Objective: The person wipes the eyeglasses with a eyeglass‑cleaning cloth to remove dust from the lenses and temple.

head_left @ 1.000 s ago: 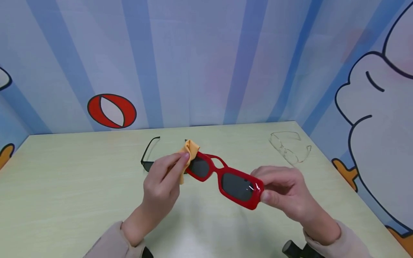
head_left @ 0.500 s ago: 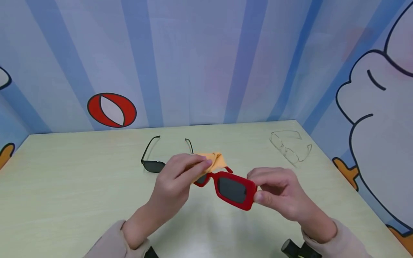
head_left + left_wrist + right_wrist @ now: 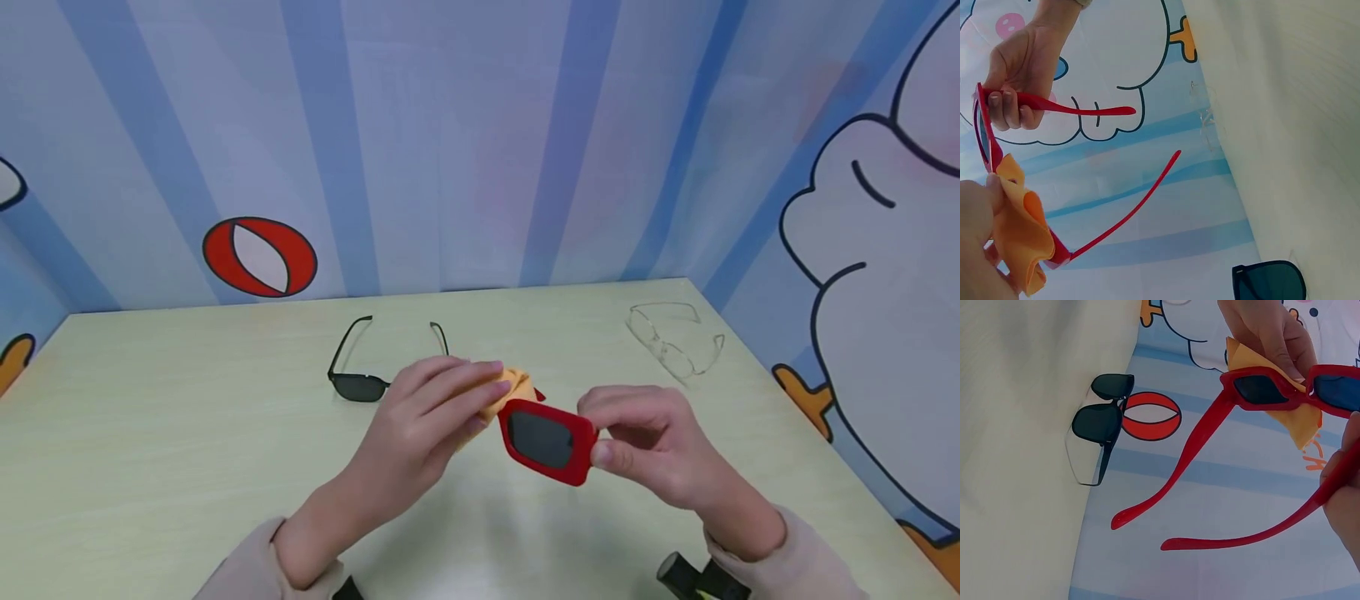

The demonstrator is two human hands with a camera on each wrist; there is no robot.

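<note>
In the head view, red sunglasses (image 3: 544, 440) with dark lenses are held up over the table, temples unfolded. My right hand (image 3: 652, 442) grips them at one end, thumb in front; its fingers curl round the base of that temple (image 3: 1047, 103) in the left wrist view. An orange-yellow cloth (image 3: 517, 387) is in my left hand (image 3: 423, 417), which pinches it round the other lens. From the head camera, hand and cloth hide that lens. The right wrist view shows the cloth (image 3: 1300, 425) behind this lens, with the left thumb near the bridge.
Black sunglasses (image 3: 360, 387) lie on the pale table (image 3: 187, 467) behind my left hand, partly covered by it. Thin clear-framed glasses (image 3: 657, 340) rest at the back right. A striped blue backdrop (image 3: 450, 150) with cartoon figures rises behind and at the sides.
My left hand has moved right with the cloth, from the outer edge of the red sunglasses onto the lens near the bridge. The sunglasses have shifted slightly left in my right hand.
</note>
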